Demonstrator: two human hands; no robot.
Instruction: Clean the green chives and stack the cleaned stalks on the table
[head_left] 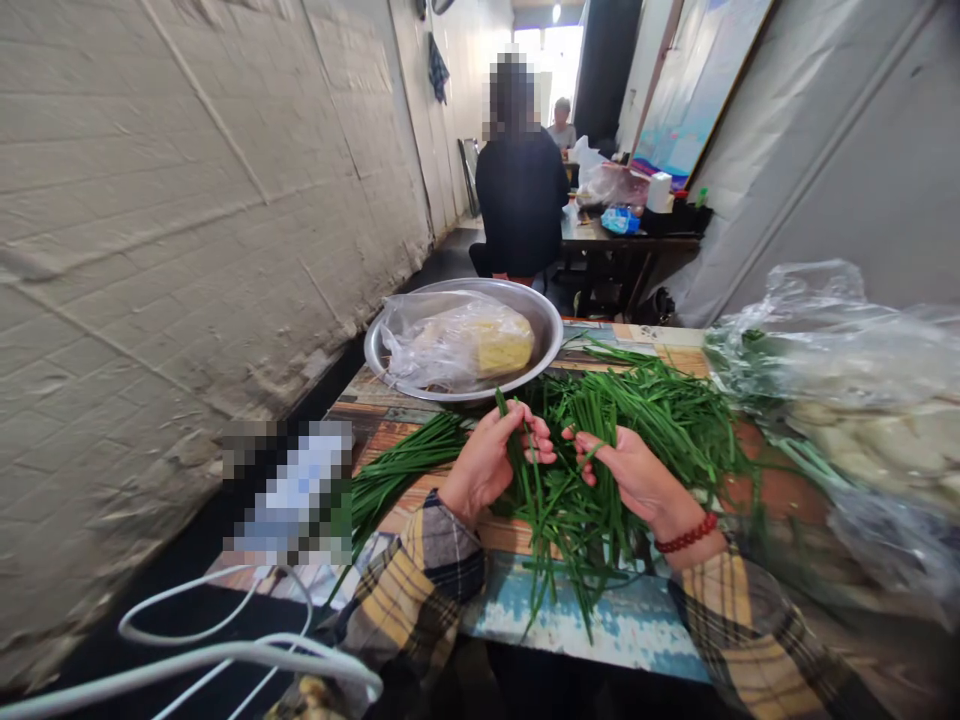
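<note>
My left hand [495, 455] is closed around a few green chive stalks, which hang down toward the table's near edge. A thicker bunch of chives [611, 500] is in my right hand [626, 470], its thumb and fingers pinched over the stalks. Both hands are side by side above the table, a little apart. A loose heap of chives [675, 415] spreads behind and to the right of my right hand. To the left of my left hand lies a neater bundle of chives [412, 455], its stalks lined up. The undersides of both hands' grips are hidden.
A metal basin [551, 345] with a plastic-wrapped yellow block stands behind my hands. Clear plastic bags [862, 370] of pale vegetables are at the right. White cables [217, 655] loop at the lower left. A person in dark clothes [521, 205] sits beyond the table [600, 625].
</note>
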